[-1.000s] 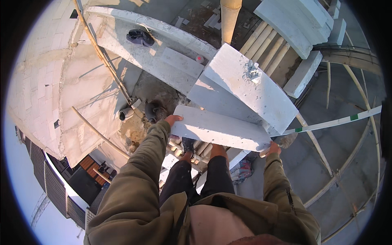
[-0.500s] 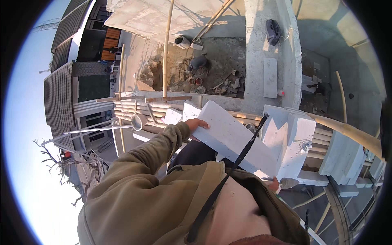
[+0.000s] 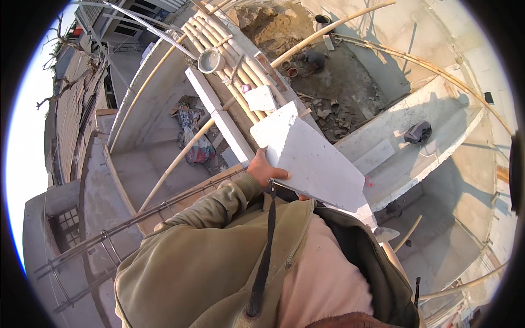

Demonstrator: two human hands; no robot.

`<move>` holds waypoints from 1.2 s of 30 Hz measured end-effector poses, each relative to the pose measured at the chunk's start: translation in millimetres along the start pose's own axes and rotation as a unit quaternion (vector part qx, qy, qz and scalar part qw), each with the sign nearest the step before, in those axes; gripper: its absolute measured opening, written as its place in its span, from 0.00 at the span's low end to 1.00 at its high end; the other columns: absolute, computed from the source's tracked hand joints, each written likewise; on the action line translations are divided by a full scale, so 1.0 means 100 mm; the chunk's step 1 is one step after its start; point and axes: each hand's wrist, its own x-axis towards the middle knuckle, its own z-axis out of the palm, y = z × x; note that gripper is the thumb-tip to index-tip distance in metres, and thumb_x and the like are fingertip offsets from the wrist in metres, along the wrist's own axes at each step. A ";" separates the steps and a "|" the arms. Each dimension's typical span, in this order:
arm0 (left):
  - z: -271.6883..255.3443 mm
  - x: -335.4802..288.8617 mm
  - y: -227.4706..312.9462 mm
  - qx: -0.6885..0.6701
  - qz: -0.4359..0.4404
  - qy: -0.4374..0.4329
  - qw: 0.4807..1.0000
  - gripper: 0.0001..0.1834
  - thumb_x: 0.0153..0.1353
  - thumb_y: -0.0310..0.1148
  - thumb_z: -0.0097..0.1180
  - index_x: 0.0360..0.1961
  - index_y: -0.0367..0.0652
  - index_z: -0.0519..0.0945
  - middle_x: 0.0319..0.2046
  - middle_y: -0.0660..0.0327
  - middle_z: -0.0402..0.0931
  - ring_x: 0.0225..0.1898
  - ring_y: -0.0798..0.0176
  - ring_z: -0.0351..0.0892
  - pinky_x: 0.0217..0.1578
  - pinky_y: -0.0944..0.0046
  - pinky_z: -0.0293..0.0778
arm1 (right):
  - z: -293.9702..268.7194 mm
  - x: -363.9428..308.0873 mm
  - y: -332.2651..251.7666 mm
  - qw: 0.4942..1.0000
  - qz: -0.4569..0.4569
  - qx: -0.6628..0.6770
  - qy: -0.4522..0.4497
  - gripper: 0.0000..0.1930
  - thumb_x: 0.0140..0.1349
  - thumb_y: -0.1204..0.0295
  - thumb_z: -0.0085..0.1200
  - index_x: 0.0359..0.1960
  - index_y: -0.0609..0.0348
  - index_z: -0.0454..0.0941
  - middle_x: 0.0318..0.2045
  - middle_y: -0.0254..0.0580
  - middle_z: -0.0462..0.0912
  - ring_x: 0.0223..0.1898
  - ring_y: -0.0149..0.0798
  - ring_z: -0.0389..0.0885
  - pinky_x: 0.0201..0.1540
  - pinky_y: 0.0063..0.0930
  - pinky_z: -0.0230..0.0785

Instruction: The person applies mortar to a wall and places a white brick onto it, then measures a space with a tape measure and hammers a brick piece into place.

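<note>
My left hand (image 3: 264,168) is closed on the near left end of a large white lightweight concrete block (image 3: 320,161), its thumb lying along the edge. The block slants down to the right in front of my body, pale and pitted. My right hand does not show; the block and my jacket cover that side. By the block's lower right end a grey trowel blade (image 3: 386,234) sticks out, its handle hidden. Beyond my left hand, a smaller white block (image 3: 261,99) lies on a row of bamboo poles (image 3: 240,74).
A round mortar-stained pan (image 3: 211,60) sits on the bamboo. White blocks form a wall top (image 3: 232,136) at left. A rebar cage (image 3: 104,238) crosses lower left. Below, a person (image 3: 314,60) crouches in a dug pit; a dark bag (image 3: 418,133) lies on a concrete ledge.
My view and body have turned left, with the block still carried in my left hand. The stacked blocks at right have left the view. My right hand, partly visible before, is now hidden.
</note>
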 end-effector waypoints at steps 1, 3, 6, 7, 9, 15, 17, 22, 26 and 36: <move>0.00 0.08 0.12 -0.020 0.047 0.004 0.999 0.62 0.35 0.46 0.79 0.65 0.22 0.58 0.50 0.35 0.78 0.53 0.42 0.82 0.56 0.54 0.77 | -0.09 0.19 -0.52 0.988 -0.032 -0.014 -0.149 0.14 0.70 0.63 0.54 0.49 0.61 0.74 0.37 0.38 0.76 0.39 0.38 0.75 0.46 0.44 0.73; -0.04 0.23 0.34 -0.053 0.096 0.039 0.993 0.57 0.36 0.47 0.79 0.61 0.23 0.62 0.47 0.35 0.79 0.50 0.42 0.83 0.54 0.53 0.77 | -0.10 0.26 -1.25 0.960 -0.084 -0.010 -0.267 0.18 0.71 0.66 0.53 0.57 0.62 0.72 0.40 0.39 0.77 0.41 0.40 0.76 0.49 0.45 0.75; -0.34 0.42 0.22 -0.042 0.089 0.134 0.986 0.51 0.37 0.45 0.78 0.57 0.27 0.63 0.42 0.36 0.81 0.45 0.39 0.84 0.50 0.50 0.79 | 0.58 -0.35 -1.64 0.969 -0.107 0.007 -0.222 0.21 0.71 0.68 0.53 0.63 0.63 0.70 0.42 0.42 0.78 0.44 0.41 0.79 0.52 0.44 0.77; -0.45 0.50 0.22 -0.027 0.076 0.154 0.985 0.51 0.37 0.45 0.78 0.57 0.28 0.62 0.42 0.37 0.81 0.44 0.39 0.84 0.50 0.49 0.79 | 0.67 -0.51 -1.79 0.970 -0.116 -0.017 -0.215 0.23 0.71 0.69 0.53 0.65 0.64 0.70 0.42 0.43 0.79 0.44 0.41 0.79 0.52 0.44 0.77; -0.67 0.63 0.12 -0.009 0.071 0.219 0.973 0.51 0.37 0.44 0.77 0.57 0.29 0.61 0.42 0.38 0.81 0.44 0.38 0.84 0.49 0.48 0.79 | 0.78 -0.69 -1.99 0.967 -0.128 -0.055 -0.215 0.23 0.71 0.70 0.54 0.65 0.64 0.70 0.43 0.43 0.80 0.44 0.41 0.80 0.51 0.43 0.78; -1.26 0.76 -0.29 0.027 0.017 0.380 0.925 0.42 0.37 0.41 0.74 0.51 0.36 0.64 0.43 0.42 0.80 0.45 0.36 0.83 0.48 0.46 0.79 | 0.87 -0.89 -2.48 0.944 -0.160 -0.211 -0.199 0.13 0.69 0.69 0.55 0.50 0.64 0.77 0.34 0.40 0.79 0.31 0.39 0.80 0.37 0.40 0.80; -1.52 0.62 -0.42 0.026 -0.010 0.413 0.910 0.41 0.36 0.40 0.74 0.50 0.37 0.65 0.42 0.43 0.81 0.45 0.36 0.83 0.48 0.46 0.79 | 0.94 -1.00 -2.63 0.927 -0.151 -0.297 -0.169 0.10 0.69 0.68 0.57 0.43 0.62 0.78 0.30 0.39 0.77 0.25 0.38 0.78 0.30 0.39 0.79; -1.98 0.36 -0.67 -0.002 -0.101 0.425 0.900 0.39 0.36 0.38 0.74 0.50 0.35 0.70 0.43 0.43 0.83 0.47 0.39 0.84 0.51 0.48 0.79 | 1.33 -1.12 -3.18 0.883 -0.135 -0.446 -0.057 0.10 0.67 0.64 0.57 0.36 0.58 0.74 0.24 0.40 0.73 0.21 0.40 0.75 0.24 0.45 0.73; -2.10 0.38 -1.15 -0.046 -0.157 0.400 0.902 0.40 0.35 0.37 0.75 0.53 0.38 0.72 0.44 0.44 0.84 0.48 0.40 0.85 0.53 0.49 0.79 | 1.84 -1.32 -3.45 0.864 -0.123 -0.488 -0.011 0.09 0.67 0.65 0.55 0.35 0.57 0.74 0.24 0.41 0.73 0.21 0.42 0.75 0.22 0.46 0.71; -2.36 0.66 -1.62 -0.162 -0.194 0.356 0.899 0.41 0.33 0.36 0.77 0.52 0.37 0.73 0.42 0.45 0.85 0.46 0.41 0.85 0.51 0.50 0.79 | 3.54 -1.43 -4.05 0.844 -0.167 -0.501 -0.096 0.08 0.66 0.66 0.49 0.36 0.57 0.76 0.26 0.47 0.78 0.22 0.46 0.79 0.19 0.46 0.69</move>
